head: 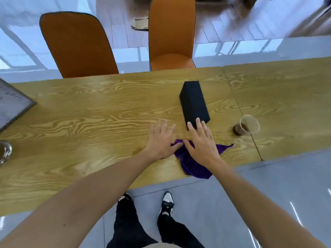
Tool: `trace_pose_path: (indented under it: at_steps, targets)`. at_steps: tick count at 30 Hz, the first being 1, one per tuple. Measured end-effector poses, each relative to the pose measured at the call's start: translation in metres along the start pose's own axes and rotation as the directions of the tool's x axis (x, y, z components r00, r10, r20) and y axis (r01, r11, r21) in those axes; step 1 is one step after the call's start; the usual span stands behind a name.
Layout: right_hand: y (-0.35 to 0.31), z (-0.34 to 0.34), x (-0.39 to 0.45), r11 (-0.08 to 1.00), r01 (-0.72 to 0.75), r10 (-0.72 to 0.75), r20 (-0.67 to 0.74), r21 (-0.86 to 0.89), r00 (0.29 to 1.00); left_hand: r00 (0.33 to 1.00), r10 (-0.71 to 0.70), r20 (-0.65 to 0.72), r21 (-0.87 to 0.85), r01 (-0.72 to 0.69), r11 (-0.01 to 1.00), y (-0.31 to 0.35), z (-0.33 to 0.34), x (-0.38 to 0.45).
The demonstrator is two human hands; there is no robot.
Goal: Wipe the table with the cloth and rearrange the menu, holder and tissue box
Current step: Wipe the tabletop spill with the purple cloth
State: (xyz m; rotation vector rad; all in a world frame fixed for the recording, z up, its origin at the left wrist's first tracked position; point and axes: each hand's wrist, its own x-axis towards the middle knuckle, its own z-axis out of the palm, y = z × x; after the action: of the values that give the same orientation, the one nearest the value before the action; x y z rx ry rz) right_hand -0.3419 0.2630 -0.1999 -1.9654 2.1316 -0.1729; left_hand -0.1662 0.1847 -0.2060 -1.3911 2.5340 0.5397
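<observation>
A purple cloth (192,164) lies crumpled at the near edge of the wooden table (89,113), partly under both hands. My left hand (161,140) hovers flat with fingers spread, just left of the cloth's top corner. My right hand (201,142) is also flat and spread above the cloth, its fingertips reaching the near end of a black rectangular tissue box (194,102). Neither hand grips anything. At the left table edge sits a framed menu (12,106), cut off by the frame.
A clear plastic cup (246,126) with brown drink stands right of the box near a table seam. A glass object (4,152) sits at the far left edge. Two orange chairs (78,45) (172,33) stand across the table. My legs and shoes show below.
</observation>
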Motion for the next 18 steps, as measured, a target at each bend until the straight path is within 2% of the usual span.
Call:
trace_pose_path:
  at_steps: [4,7,10,14,18]
  targets:
    - [0.036,0.033,-0.039,0.994,-0.102,0.1,0.07,0.027,0.993,0.99,0.123,0.063,0.027,-0.125,0.992,0.039,0.044,0.003]
    - [0.057,0.059,-0.06,0.98,-0.198,0.191,0.242,0.004,0.951,0.973,0.206,0.107,-0.035,-0.203,0.979,0.059,0.071,0.004]
    - [0.07,0.08,-0.072,0.97,-0.24,0.215,0.363,0.024,0.907,0.966,0.209,0.155,-0.108,-0.194,0.975,0.067,0.095,0.002]
    - [0.069,0.092,-0.075,0.968,-0.248,0.224,0.305,0.042,0.926,0.98,0.182,0.078,-0.118,-0.172,0.978,0.065,0.116,-0.007]
    - [0.061,0.103,-0.081,0.974,-0.221,0.224,0.238,-0.042,0.945,0.986,0.166,0.027,-0.097,-0.162,0.982,0.063,0.118,-0.014]
